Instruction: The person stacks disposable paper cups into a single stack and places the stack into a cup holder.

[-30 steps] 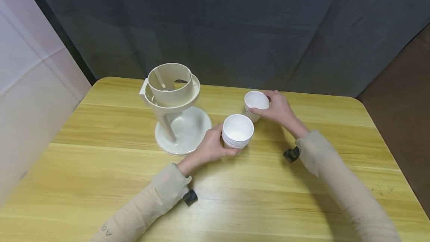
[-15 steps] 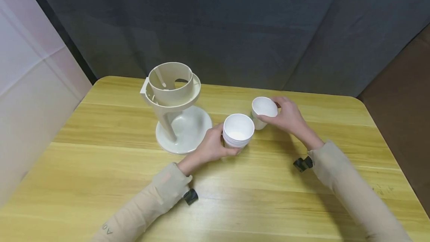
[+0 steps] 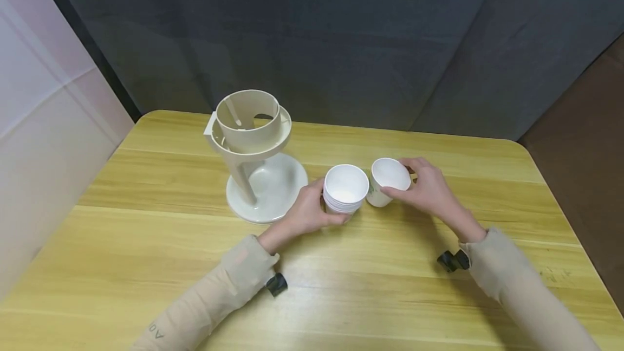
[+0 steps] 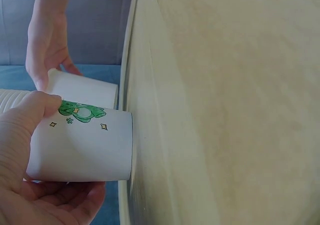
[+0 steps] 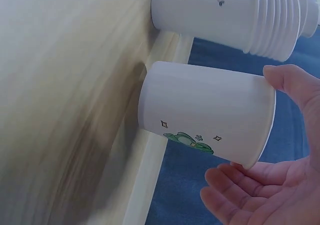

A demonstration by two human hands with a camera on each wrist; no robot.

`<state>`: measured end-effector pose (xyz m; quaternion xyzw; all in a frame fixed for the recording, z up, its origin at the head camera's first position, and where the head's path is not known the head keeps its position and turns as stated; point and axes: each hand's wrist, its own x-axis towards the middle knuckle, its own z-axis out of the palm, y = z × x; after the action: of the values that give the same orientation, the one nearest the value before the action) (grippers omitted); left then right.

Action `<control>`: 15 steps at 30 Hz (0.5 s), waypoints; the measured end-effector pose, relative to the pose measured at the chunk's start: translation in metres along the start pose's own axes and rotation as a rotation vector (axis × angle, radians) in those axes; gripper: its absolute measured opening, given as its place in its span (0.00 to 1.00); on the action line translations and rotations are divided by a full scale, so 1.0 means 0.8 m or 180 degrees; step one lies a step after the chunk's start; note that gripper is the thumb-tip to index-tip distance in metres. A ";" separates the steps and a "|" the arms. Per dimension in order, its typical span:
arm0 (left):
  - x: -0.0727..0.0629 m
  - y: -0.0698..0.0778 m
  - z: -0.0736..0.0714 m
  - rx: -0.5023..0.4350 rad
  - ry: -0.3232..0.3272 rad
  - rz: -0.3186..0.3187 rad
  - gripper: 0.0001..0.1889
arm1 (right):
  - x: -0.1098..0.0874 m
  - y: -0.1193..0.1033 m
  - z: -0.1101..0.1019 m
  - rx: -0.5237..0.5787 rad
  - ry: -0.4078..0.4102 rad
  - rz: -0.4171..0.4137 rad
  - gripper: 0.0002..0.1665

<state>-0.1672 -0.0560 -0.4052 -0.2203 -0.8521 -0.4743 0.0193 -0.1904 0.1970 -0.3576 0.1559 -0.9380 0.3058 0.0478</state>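
Note:
My left hand (image 3: 306, 210) grips a stack of white paper cups (image 3: 346, 186) near the middle of the table, thumb on the near side. In the left wrist view the lowest cup (image 4: 85, 145) shows a green cartoon print and stands with its base at the tabletop. Just right of the stack, my right hand (image 3: 429, 187) holds a single white paper cup (image 3: 382, 194) by its rim. The right wrist view shows that cup (image 5: 205, 105) slightly tilted, its base close over the wood, with the thumb at one side of the rim and fingertips at the other.
A cream plastic stand (image 3: 239, 177) with a round white base (image 3: 280, 183) and a ring-shaped holder (image 3: 251, 134) on top rises left of the stack. The wooden table (image 3: 341, 297) ends at a dark curtain (image 3: 312, 42) behind.
My right hand has brought the single cup toward me and a little to the right, from behind the stack to beside it. The left hand and its stack have stayed put.

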 end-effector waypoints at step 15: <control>0.000 -0.003 0.000 0.0008 0.0013 0.0057 0.40 | -0.038 -0.021 -0.011 0.0143 -0.0082 -0.0231 0.36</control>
<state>-0.1679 -0.0573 -0.4074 -0.2270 -0.8507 -0.4735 0.0255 -0.1566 0.1976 -0.3467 0.1948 -0.9252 0.3229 0.0433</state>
